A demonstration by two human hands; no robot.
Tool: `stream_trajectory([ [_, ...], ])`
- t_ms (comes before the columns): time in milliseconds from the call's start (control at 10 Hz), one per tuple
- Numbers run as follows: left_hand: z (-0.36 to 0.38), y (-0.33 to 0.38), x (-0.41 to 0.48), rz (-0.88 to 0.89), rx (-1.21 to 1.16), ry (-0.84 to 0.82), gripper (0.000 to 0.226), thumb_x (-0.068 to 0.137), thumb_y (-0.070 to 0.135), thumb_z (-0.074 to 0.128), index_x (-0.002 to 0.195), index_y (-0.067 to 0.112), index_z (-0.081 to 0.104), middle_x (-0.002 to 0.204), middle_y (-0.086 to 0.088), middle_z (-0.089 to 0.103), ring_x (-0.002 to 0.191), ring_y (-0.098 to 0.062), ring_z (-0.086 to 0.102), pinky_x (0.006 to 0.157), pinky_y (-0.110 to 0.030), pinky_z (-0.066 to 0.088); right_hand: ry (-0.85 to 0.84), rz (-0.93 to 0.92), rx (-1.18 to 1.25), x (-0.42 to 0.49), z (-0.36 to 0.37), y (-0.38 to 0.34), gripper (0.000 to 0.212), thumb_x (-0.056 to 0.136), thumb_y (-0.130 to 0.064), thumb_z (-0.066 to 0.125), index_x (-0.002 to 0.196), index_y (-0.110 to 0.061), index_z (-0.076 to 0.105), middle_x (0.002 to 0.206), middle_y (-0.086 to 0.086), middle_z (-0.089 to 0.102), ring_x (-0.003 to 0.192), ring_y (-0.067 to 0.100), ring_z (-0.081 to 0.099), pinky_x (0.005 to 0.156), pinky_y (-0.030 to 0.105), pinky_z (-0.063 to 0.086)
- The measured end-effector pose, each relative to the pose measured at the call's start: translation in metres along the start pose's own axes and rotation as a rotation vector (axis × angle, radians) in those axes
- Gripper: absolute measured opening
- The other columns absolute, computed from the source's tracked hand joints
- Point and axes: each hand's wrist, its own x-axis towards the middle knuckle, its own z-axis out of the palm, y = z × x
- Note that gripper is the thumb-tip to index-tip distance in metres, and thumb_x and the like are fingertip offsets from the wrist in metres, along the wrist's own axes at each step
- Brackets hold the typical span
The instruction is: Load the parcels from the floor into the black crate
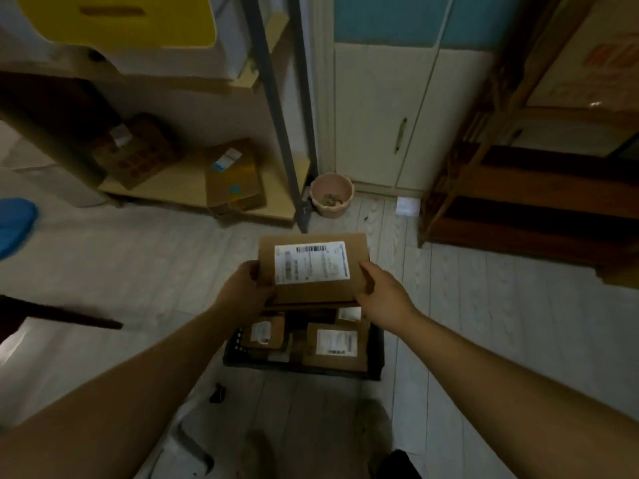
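Observation:
A flat brown cardboard parcel (313, 290) with a white shipping label is held in the air above the black crate (376, 354). My left hand (243, 290) grips its left edge and my right hand (382, 293) grips its right edge. The crate sits on the pale wooden floor below the parcel. Inside it lie several brown labelled parcels, among them one at the right (335, 347) and a smaller one at the left (264, 333). The held parcel hides the far part of the crate.
A low shelf (186, 188) at the back left carries two cardboard boxes. A pink bucket (332, 195) stands by a cream cabinet door. Dark wooden shelving (518, 209) fills the right. A small dark object (218, 393) lies on the floor near the crate.

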Motion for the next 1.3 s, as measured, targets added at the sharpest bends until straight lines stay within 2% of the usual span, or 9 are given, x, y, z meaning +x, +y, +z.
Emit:
stream_trajectory([
  [100, 0.026, -0.036, 0.041, 0.071, 0.036, -0.133, 0.058, 0.086, 0.013, 0.059, 0.137, 0.023, 0.035, 0.128, -0.004, 0.054, 0.104, -0.018, 0.056, 0.074, -0.026, 0.049, 0.033, 0.146, -0.016, 0.003, 0.039, 0.04, 0.056, 0.09, -0.016, 0.055, 0.14, -0.03, 0.035, 0.131, 0.001, 0.052, 0.113, 0.018, 0.054, 0.094, 0.035, 0.048],
  [200, 0.062, -0.084, 0.067, 0.129, 0.13, -0.233, 0.058, 0.088, 0.013, 0.058, 0.139, 0.027, 0.033, 0.131, -0.001, 0.052, 0.105, -0.013, 0.053, 0.077, -0.022, 0.05, 0.023, 0.275, -0.067, 0.001, 0.092, 0.083, 0.057, 0.092, -0.022, 0.054, 0.143, -0.029, 0.03, 0.135, 0.005, 0.048, 0.114, 0.021, 0.052, 0.096, 0.035, 0.046],
  [300, 0.1, -0.132, 0.088, 0.129, 0.217, -0.289, 0.056, 0.087, 0.013, 0.058, 0.137, 0.027, 0.036, 0.133, -0.003, 0.052, 0.118, -0.023, 0.052, 0.098, -0.044, 0.046, -0.026, 0.359, -0.085, 0.006, 0.136, 0.126, 0.054, 0.092, -0.026, 0.052, 0.142, -0.029, 0.031, 0.135, 0.008, 0.046, 0.115, 0.023, 0.05, 0.099, 0.04, 0.044],
  [400, 0.139, -0.168, 0.115, 0.094, 0.203, -0.303, 0.058, 0.086, 0.012, 0.061, 0.138, 0.026, 0.039, 0.136, -0.003, 0.049, 0.122, -0.024, 0.049, 0.101, -0.044, 0.044, -0.024, 0.415, -0.127, 0.03, 0.162, 0.167, 0.058, 0.092, -0.03, 0.053, 0.144, -0.03, 0.026, 0.137, 0.01, 0.038, 0.115, 0.026, 0.048, 0.095, 0.034, 0.043],
  [600, 0.215, -0.195, 0.202, 0.108, 0.154, -0.194, 0.046, 0.087, 0.009, 0.056, 0.128, 0.026, 0.047, 0.134, -0.003, 0.048, 0.122, -0.024, 0.048, 0.099, -0.049, 0.045, 0.066, 0.31, -0.219, 0.12, 0.177, 0.238, 0.058, 0.092, -0.025, 0.051, 0.143, -0.035, 0.025, 0.149, 0.011, 0.02, 0.115, 0.029, 0.048, 0.088, 0.03, 0.043],
  [700, 0.249, -0.204, 0.243, 0.153, 0.219, -0.176, 0.046, 0.088, 0.009, 0.053, 0.131, 0.022, 0.045, 0.137, -0.005, 0.044, 0.124, -0.026, 0.046, 0.101, -0.048, 0.043, 0.054, 0.354, -0.259, 0.158, 0.182, 0.273, 0.063, 0.093, -0.026, 0.049, 0.147, -0.033, 0.017, 0.152, 0.01, 0.012, 0.12, 0.032, 0.043, 0.101, 0.037, 0.042],
  [1000, 0.311, -0.219, 0.302, 0.114, 0.121, -0.36, 0.054, 0.089, 0.019, 0.057, 0.139, 0.017, 0.04, 0.147, -0.006, 0.031, 0.13, -0.028, 0.04, 0.108, -0.043, 0.036, -0.076, 0.444, -0.45, 0.199, 0.191, 0.326, 0.089, 0.086, -0.01, 0.059, 0.151, -0.023, -0.001, 0.154, 0.011, -0.024, 0.142, 0.036, -0.001, 0.116, 0.046, 0.015],
  [1100, 0.307, -0.213, 0.31, 0.112, 0.175, -0.41, 0.057, 0.088, 0.022, 0.06, 0.14, 0.018, 0.037, 0.148, -0.007, 0.029, 0.131, -0.028, 0.038, 0.106, -0.036, 0.034, -0.115, 0.445, -0.492, 0.204, 0.19, 0.327, 0.092, 0.086, -0.021, 0.062, 0.151, -0.021, -0.004, 0.153, 0.013, -0.026, 0.142, 0.036, -0.013, 0.115, 0.048, 0.008],
  [1300, 0.258, -0.19, 0.287, 0.137, 0.378, -0.382, 0.066, 0.086, 0.044, 0.058, 0.144, 0.028, 0.029, 0.155, -0.007, 0.012, 0.14, -0.034, 0.016, 0.111, -0.05, 0.018, -0.135, 0.38, -0.47, 0.187, 0.165, 0.297, 0.076, 0.089, -0.028, 0.058, 0.149, -0.022, 0.012, 0.156, 0.012, -0.005, 0.142, 0.037, 0.003, 0.114, 0.05, 0.018],
])
